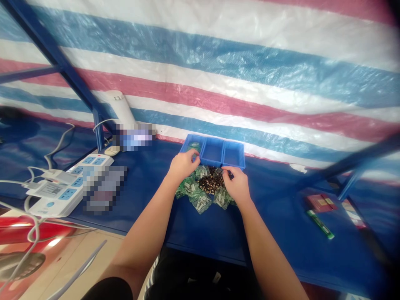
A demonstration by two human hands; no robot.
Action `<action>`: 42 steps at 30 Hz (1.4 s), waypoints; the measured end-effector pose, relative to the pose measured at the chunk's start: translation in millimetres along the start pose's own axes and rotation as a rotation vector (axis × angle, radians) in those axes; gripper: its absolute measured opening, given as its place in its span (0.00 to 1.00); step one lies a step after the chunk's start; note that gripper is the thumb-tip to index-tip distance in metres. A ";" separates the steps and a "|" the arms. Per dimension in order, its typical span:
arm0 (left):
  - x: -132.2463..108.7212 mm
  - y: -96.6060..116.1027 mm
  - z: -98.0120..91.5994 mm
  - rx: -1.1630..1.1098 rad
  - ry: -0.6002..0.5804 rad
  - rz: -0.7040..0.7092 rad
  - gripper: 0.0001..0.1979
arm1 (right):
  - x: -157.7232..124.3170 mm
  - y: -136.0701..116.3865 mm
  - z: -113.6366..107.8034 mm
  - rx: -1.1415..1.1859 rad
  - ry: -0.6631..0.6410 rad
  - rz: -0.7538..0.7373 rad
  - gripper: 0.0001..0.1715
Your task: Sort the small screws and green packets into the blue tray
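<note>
A blue three-compartment tray (pixel 223 151) stands at the back of the table. In its left compartment lies a clear green-tinted packet (pixel 194 146); the other two compartments show bare floors. My left hand (pixel 185 165) is over the front rim of that left compartment, fingers curled together. Just in front of the tray is a heap of small brass-and-dark metal parts (pixel 211 182), with several small green-tinted packets (pixel 201 202) of silvery pieces around it. My right hand (pixel 236 183) is at the heap's right edge, thumb and fingers pinched. Whatever either hand holds is too small to make out.
On the left lie a white power strip (pixel 70 185) with cables and a blurred-out flat object (pixel 106 189). A white cylinder (pixel 121 108) stands behind them. A dark red box (pixel 321 203) and a green packaged strip (pixel 321 225) are on the right. Blue frame posts (pixel 99 131) flank the table.
</note>
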State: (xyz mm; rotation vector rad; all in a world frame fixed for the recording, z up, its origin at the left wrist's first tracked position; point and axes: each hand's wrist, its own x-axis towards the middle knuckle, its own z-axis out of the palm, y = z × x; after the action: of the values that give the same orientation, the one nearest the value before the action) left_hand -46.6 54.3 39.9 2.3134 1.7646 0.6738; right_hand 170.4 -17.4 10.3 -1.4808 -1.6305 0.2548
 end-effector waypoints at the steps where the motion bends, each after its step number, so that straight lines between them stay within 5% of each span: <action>1: -0.2 0.3 0.1 0.038 -0.048 -0.004 0.17 | 0.3 1.8 -0.6 0.006 0.010 0.023 0.15; 5: 1.3 -1.1 2.5 0.164 -0.103 -0.072 0.17 | 1.3 5.3 -2.3 0.054 0.020 0.102 0.15; 13: 4.6 -10.4 -0.5 0.164 -0.026 -0.185 0.16 | 2.4 4.1 -6.3 0.060 0.076 0.146 0.16; 20: -3.0 11.6 12.8 -0.003 -0.087 0.125 0.22 | 4.0 6.2 -6.4 0.053 0.058 0.119 0.16; 31: -2.2 15.6 24.7 0.113 -0.025 -0.057 0.13 | -0.1 -0.6 -12.7 -0.173 0.122 0.130 0.17; 37: -4.1 18.2 26.7 0.092 0.009 -0.071 0.14 | 1.6 -10.8 -2.5 -0.094 -0.181 -0.172 0.19; 42: -3.1 15.9 21.5 0.080 -0.035 -0.021 0.14 | 4.1 -24.0 18.0 -0.264 -0.285 -0.140 0.14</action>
State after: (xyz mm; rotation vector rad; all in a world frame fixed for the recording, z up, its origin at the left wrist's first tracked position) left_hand -23.8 49.8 26.2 2.3388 1.8305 0.5663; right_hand 141.3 -13.0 17.8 -1.5694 -2.0527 0.1835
